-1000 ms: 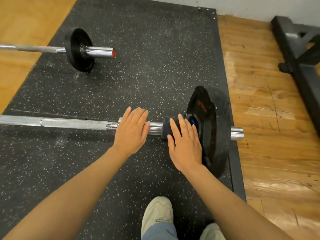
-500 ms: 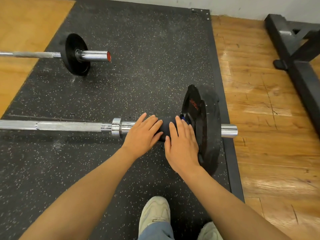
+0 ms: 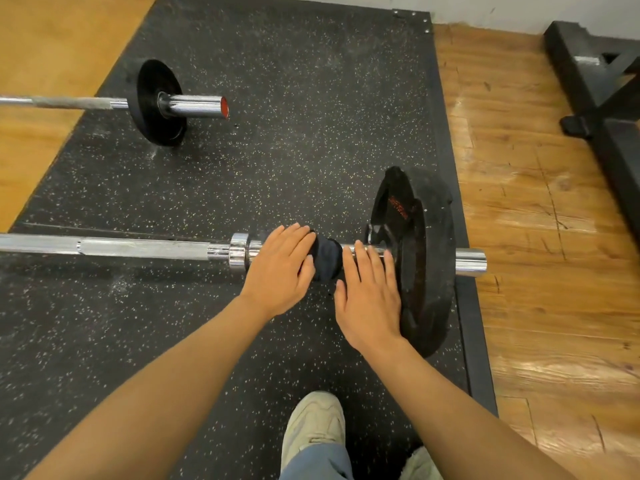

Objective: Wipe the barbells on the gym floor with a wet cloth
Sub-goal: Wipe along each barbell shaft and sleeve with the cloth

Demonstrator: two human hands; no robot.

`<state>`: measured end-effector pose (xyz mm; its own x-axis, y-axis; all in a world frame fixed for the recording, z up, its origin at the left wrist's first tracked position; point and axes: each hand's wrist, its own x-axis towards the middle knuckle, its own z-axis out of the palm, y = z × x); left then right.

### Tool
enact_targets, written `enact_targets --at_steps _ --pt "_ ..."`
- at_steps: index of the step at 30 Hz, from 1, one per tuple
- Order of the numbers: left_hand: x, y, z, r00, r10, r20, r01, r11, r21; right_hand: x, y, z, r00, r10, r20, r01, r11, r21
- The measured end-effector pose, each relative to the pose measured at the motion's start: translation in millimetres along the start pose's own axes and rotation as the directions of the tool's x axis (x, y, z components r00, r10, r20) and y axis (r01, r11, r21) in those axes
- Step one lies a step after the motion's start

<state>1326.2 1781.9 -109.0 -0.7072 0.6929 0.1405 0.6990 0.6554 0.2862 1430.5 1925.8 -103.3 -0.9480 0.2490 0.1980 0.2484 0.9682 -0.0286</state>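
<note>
Cloth [image 3: 325, 259] now sits under my left hand [image 3: 280, 268], handed over from the right hand [image 3: 372, 299]. Both hands' fingers lie straight on the bar [image 3: 149, 247]; I wipe leftward next.

Bright, even indoor light; glare streaks the near barbell [image 3: 145, 247] and the wooden floor [image 3: 540, 209] at right. Soft shadows under the bar. Wide-angle bending at the edges, slight blur.
</note>
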Motion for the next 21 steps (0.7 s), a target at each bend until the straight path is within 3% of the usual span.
enact_targets --at_steps 6,11,14,17,21 --pt "-22 -12 3 0.999 0.03 -0.009 -0.028 0.974 0.226 0 -1 0 1.0 0.01 0.023 -0.009 1.0 -0.003" --pt "-19 10 16 0.973 0.232 -0.009 -0.226 0.956 0.19 0 -1 -2 1.0 0.015 0.021 -0.015 1.0 0.008" --pt "-10 -3 3 0.996 0.025 -0.084 -0.011 0.987 0.157 0 0 0 1.0 0.006 0.025 -0.006 1.0 0.001" --pt "-1 -3 0 0.973 -0.206 -0.104 0.211 0.977 0.038 -1 0 0 1.0 0.005 0.014 -0.005 1.0 0.0" --pt "4 30 20 0.961 -0.256 -0.102 0.262 0.964 0.051 -2 -1 1 1.0 0.001 0.0 -0.001 1.0 -0.009"
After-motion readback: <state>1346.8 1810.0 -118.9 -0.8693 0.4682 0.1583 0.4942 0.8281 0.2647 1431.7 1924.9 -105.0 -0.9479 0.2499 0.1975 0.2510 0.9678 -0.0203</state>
